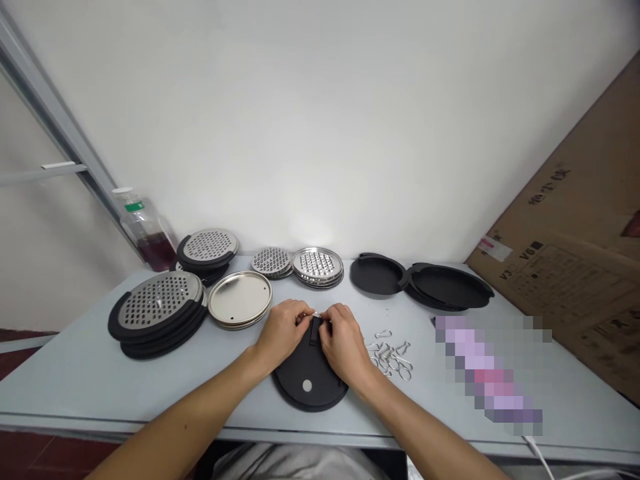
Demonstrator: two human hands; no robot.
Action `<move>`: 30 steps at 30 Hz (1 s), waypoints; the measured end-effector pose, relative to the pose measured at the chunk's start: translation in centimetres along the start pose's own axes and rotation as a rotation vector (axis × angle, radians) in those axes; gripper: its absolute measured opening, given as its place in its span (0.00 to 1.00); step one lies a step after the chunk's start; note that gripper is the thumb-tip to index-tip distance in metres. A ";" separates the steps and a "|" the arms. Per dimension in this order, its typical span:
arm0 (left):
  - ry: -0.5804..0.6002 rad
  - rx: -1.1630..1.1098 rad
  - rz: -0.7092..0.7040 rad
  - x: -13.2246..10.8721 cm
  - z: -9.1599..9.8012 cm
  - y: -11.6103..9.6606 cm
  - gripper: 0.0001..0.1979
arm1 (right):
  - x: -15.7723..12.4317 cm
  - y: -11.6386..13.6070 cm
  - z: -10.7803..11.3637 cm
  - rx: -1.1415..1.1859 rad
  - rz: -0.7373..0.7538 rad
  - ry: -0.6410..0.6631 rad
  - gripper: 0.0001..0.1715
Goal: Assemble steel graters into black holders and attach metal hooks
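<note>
In front of me a round black plastic holder lies on the table, with a light round dot near its front edge. Both my hands meet at its far end, around a small raised black tab. My left hand is closed in a pinch, and my right hand pinches from the other side. Between the fingertips shows a sliver of bright metal, like a wire clip; most of it is hidden by the fingers. Just right of my right hand lies a loose heap of several bent wire clips.
Grater discs in black holders are stacked at left, with another stack behind. Plain metal lids, loose grater discs and black trays line the back. A bottle stands back left, a cardboard box right.
</note>
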State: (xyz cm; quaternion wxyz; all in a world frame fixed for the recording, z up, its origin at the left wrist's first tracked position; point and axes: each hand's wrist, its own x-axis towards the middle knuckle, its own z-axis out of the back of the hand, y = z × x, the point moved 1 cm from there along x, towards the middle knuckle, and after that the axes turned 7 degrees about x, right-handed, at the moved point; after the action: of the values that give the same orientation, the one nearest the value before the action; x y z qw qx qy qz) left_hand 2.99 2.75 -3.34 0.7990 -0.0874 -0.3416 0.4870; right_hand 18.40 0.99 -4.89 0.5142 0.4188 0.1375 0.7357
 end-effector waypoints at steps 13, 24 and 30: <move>-0.029 -0.037 0.067 -0.3 0.0 0.4 0.08 | 0.3 -0.1 0.3 0.068 -0.014 -0.017 0.12; -0.043 -0.016 -0.003 -0.1 0.4 -0.4 0.12 | 0.6 -0.3 0.7 0.094 0.084 -0.006 0.14; 0.098 0.058 -0.125 -1.1 1.5 -0.5 0.14 | 0.2 -0.5 2.3 0.101 0.122 0.046 0.11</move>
State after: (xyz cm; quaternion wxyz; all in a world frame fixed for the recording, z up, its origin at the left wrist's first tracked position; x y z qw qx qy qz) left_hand 2.05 1.26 -2.48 0.8459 -0.0665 -0.2926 0.4409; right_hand 20.42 0.86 -3.68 0.4435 0.4348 0.1603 0.7672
